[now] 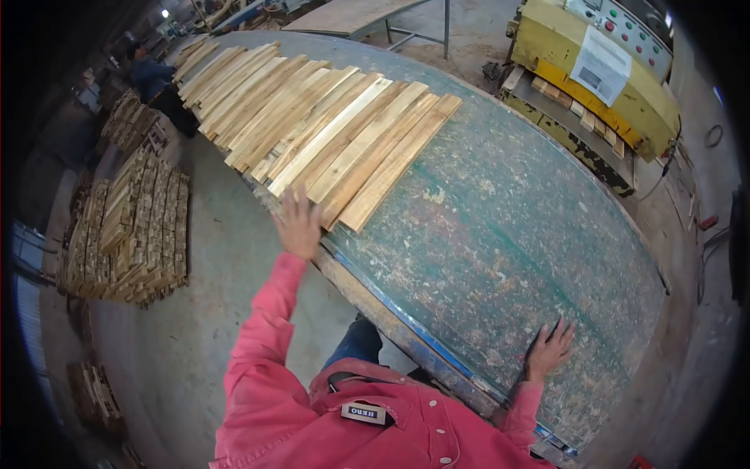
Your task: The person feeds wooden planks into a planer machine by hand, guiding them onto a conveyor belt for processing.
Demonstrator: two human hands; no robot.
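A long row of wooden slats (344, 148) lies side by side on a worn green table (500, 258). At the near ends of the slats is my left hand (299, 224), fingers spread, seemingly touching the board ends; the exact contact is hard to make out. My right hand (551, 349) rests on the bare tabletop to the right, apart from the slats, its fingers stretched out. Neither hand holds anything. The slat closest to the open tabletop (402, 162) lies slightly askew from its neighbours.
Stacked wood pieces (144, 227) stand on the floor at left. A person (154, 82) is at the far left beside the table. A yellow machine (598, 74) with buttons and wood pieces inside stands at upper right. The table's near edge (406, 320) runs along my body.
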